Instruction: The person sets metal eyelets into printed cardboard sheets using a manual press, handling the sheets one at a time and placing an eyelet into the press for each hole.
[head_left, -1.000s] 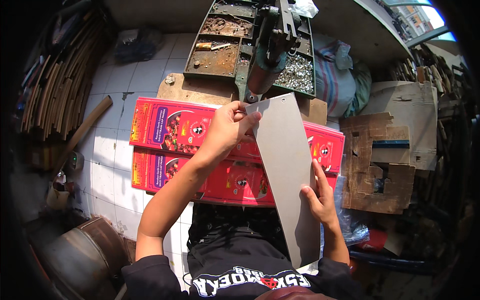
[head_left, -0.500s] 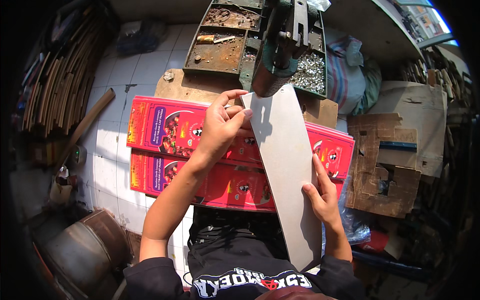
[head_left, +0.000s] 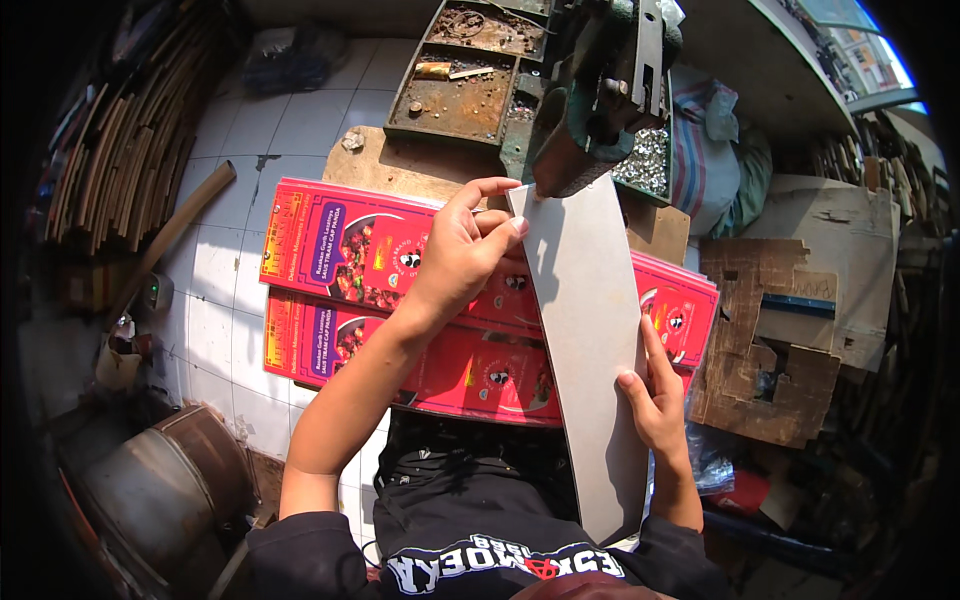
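A long grey board (head_left: pixel 590 330) slants away from my lap, its far end at the head of a dark metal press (head_left: pixel 575 160). At its far left corner, my left hand (head_left: pixel 465 250) is closed, thumb and fingers pinching the edge. My right hand (head_left: pixel 655 400) grips the right edge about halfway down, its thumb on top and a finger stretched along the side. Beneath the board lie two stacks of red printed panels, the farther red stack (head_left: pixel 320 240) and the nearer red stack (head_left: pixel 310 345). The board hides their middle parts.
Green metal trays flank the press: the left tray (head_left: pixel 455 100) holds rusty bits, the right tray (head_left: pixel 645 165) many small shiny metal pieces. A wooden bench top (head_left: pixel 375 165) shows behind the red stacks. Cardboard (head_left: pixel 765 350) leans at right; a metal drum (head_left: pixel 165 485) stands lower left.
The press, trays and far end of the board appear farther right in the picture, as the view has shifted. Both hands keep the same hold. A small hole at the board's far corner no longer shows.
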